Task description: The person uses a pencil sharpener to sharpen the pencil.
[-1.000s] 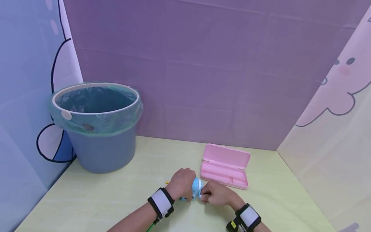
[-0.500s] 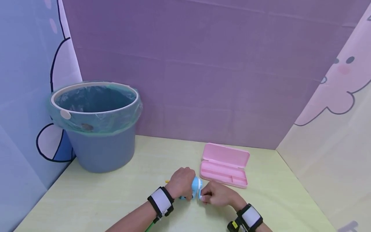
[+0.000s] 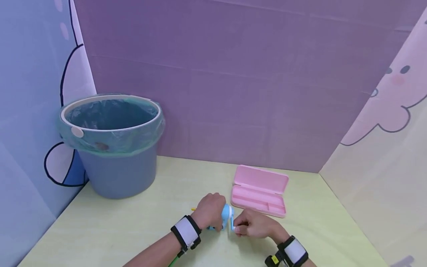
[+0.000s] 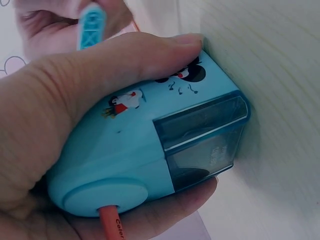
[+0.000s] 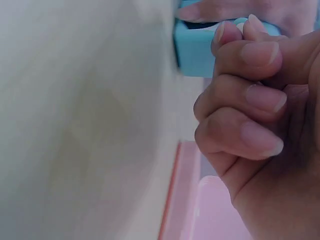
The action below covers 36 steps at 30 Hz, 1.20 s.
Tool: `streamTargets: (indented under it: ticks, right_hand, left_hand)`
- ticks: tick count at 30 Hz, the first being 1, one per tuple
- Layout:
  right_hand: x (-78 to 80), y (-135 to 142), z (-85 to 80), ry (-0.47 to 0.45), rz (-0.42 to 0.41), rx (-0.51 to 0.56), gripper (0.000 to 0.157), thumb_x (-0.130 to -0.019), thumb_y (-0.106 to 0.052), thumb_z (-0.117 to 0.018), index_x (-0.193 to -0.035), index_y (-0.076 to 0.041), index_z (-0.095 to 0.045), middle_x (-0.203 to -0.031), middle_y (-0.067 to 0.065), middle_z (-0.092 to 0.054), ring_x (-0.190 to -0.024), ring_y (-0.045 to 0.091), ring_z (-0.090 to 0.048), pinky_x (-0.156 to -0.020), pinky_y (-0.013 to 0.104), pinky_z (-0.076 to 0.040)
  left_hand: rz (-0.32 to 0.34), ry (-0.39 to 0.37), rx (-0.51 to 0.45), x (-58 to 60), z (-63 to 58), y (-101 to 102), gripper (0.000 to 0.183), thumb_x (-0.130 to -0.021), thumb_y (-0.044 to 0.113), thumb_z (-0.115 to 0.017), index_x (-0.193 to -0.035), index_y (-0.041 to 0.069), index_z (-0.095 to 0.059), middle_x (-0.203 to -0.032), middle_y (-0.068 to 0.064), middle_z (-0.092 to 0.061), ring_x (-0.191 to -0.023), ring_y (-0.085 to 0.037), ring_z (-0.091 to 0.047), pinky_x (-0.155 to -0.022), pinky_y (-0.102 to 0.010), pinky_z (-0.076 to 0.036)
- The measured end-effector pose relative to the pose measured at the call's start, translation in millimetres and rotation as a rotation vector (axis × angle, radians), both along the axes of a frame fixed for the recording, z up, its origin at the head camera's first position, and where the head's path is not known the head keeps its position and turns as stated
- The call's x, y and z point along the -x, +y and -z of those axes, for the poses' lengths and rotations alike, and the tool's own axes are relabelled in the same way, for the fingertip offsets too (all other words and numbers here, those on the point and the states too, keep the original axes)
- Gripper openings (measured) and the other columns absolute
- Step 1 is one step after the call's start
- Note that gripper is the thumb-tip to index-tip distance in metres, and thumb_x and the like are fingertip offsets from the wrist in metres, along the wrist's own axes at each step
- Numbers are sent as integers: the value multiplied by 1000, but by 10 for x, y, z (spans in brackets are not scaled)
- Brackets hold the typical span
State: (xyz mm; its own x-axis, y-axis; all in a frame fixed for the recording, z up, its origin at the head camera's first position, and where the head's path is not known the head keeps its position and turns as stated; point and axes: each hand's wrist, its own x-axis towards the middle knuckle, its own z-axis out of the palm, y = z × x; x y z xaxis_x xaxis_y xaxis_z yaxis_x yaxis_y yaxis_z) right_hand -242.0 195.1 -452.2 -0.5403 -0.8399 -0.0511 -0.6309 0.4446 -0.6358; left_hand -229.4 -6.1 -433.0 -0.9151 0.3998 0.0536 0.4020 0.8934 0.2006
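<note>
My left hand (image 3: 211, 211) grips a light blue crank pencil sharpener (image 4: 135, 130) on the table. The left wrist view shows the thumb lying over its printed side and fingers beneath. A clear shavings drawer (image 4: 200, 145) sits at one end of its body. From the round hole sticks an orange-red colored pencil (image 4: 112, 222), its other end hidden inside. On the sharpener's right side, my right hand (image 3: 256, 223) pinches the knob of the blue crank handle (image 4: 91, 26) between thumb and index finger. The other right fingers are curled in the right wrist view.
A pink pencil case (image 3: 258, 211) lies with its lid up just behind the right hand. At the back left stands a blue-grey bucket (image 3: 116, 174) with a green plastic liner. Purple cloth (image 3: 233, 92) hangs behind the pale yellow table (image 3: 116, 230).
The right hand has shifted slightly to the right with the crank handle, which has changed its position a little. The left hand and sharpener stay nearly in place.
</note>
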Motion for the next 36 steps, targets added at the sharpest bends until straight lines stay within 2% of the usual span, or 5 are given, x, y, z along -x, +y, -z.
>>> streamTargets:
  ticks: [6, 14, 20, 36]
  right_hand:
    - [-47, 37, -108, -41, 22, 30, 29, -93, -1, -53, -68, -13, -60, -58, -15, -44, -51, -2, -35, -50, 16, -27]
    - [-36, 39, -108, -78, -2, 48, 27, -90, 4, -52, -68, -10, -58, -57, -12, -38, -50, -1, -32, -50, 17, -25]
    - [-17, 36, -139, -80, -8, 74, 27, -91, 3, -51, -69, -11, -60, -59, -12, -41, -51, -1, -34, -51, 17, -27]
    - [12, 55, -248, -70, -6, 111, 26, -97, -10, -56, -73, -5, -64, -58, -9, -41, -50, 2, -33, -50, 18, -27]
  left_hand:
    - [-8, -16, 3, 7, 15, 29, 47, -51, 26, -96, -78, 11, -61, -67, 3, -51, -61, -14, -47, -56, -26, -43]
    - [-10, -33, 7, -2, 49, 42, 47, -52, 27, -96, -80, 11, -61, -68, 3, -51, -62, -15, -48, -57, -26, -43]
    - [-14, -14, 5, 9, 26, 36, 48, -50, 28, -96, -79, 11, -62, -68, 3, -52, -62, -14, -48, -57, -26, -44]
    - [-11, -48, 6, 31, 20, 37, 49, -50, 26, -97, -82, 12, -63, -70, 3, -53, -63, -15, -49, -59, -26, -45]
